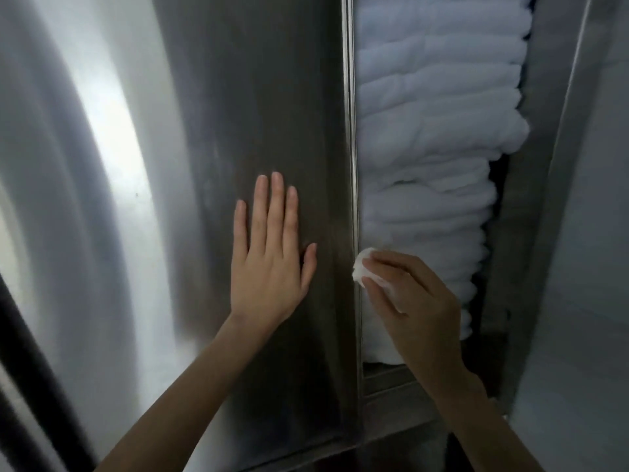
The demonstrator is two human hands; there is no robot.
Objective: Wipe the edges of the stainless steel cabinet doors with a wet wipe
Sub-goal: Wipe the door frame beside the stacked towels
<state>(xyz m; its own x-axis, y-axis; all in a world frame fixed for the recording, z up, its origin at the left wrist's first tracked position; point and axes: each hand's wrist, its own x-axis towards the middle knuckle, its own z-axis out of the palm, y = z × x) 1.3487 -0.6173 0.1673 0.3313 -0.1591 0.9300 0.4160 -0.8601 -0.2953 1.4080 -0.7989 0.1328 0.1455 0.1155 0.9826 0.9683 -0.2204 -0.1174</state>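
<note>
A brushed stainless steel cabinet door (265, 97) fills the middle of the view, and its right edge (351, 165) runs top to bottom. My left hand (270, 257) lies flat on the door face, fingers straight and pointing up. My right hand (412, 301) pinches a small crumpled white wet wipe (362, 269) and holds it against the door's right edge, at about the height of my left thumb.
Behind the open gap stands a tall stack of folded white towels (435, 131) inside the cabinet. A second steel door or panel (585, 233) rises on the right. A shiny steel surface (85, 199) with bright reflections lies to the left. The cabinet's lower shelf lip (388, 379) is below my right hand.
</note>
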